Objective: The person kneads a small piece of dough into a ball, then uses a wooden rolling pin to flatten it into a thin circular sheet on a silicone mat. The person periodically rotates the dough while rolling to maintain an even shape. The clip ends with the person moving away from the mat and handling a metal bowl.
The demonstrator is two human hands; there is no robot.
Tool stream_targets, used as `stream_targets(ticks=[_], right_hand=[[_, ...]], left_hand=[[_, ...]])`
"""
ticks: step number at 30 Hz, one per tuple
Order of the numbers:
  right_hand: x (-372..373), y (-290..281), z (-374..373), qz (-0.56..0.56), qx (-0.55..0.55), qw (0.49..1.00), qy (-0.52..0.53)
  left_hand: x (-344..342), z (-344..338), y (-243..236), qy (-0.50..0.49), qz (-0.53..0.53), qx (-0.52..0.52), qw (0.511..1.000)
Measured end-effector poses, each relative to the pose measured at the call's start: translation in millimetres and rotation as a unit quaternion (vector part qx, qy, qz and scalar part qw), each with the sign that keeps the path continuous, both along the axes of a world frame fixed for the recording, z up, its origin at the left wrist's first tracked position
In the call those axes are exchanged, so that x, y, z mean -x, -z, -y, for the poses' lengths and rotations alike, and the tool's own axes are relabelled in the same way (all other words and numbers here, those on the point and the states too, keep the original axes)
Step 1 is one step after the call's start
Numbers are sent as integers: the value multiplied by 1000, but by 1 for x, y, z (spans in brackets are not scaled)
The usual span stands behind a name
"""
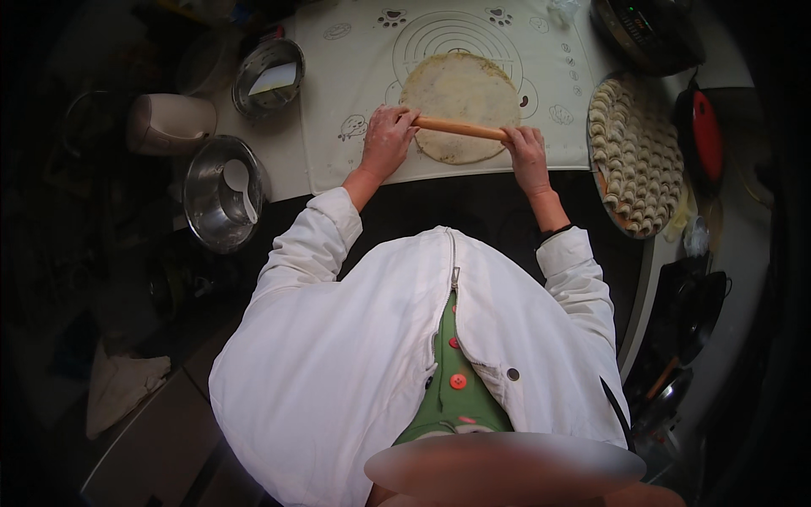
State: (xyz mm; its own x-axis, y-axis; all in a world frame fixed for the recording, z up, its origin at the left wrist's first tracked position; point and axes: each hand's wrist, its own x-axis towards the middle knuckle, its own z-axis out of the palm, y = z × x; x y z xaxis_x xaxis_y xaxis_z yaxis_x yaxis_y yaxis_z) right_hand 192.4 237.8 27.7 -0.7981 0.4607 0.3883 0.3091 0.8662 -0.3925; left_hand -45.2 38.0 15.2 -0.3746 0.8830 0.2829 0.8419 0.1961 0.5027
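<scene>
A wooden rolling pin (460,128) lies across the near part of a large round sheet of dough (460,84), tilted slightly down to the right. My left hand (389,139) is closed around its left end, just at the dough's left edge. Its right end is gripped by my right hand (525,154), beside the dough's right edge. Flecks show in the pale dough, and its rim looks darker and grainy. Underneath is a white baking mat (338,63) printed with circles and small drawings.
To the right stands a round tray of dumplings (634,156), beside a red pan (704,131) and below a dark appliance (646,34). On the left are a metal bowl with a scraper (266,100), a metal bowl with a white spoon (203,198) and a pale jug (162,124).
</scene>
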Motion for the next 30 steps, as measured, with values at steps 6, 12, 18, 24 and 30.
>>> stream_targets(ticks=[6,12,18,24,30], right_hand=[[25,39,-37,160,-86,978,99],[81,56,-94,121,-69,986,94],[114,52,-129,145,-64,985,67],[140,52,-149,153,-38,983,94],[163,57,-168,132,-15,983,125]], left_hand=[[-10,-47,22,-57,-84,106,989],[13,-101,26,-149,-132,113,974],[40,-139,37,-229,-187,104,950],[66,-168,54,-294,-149,85,940],[84,-192,55,-324,-64,94,939]])
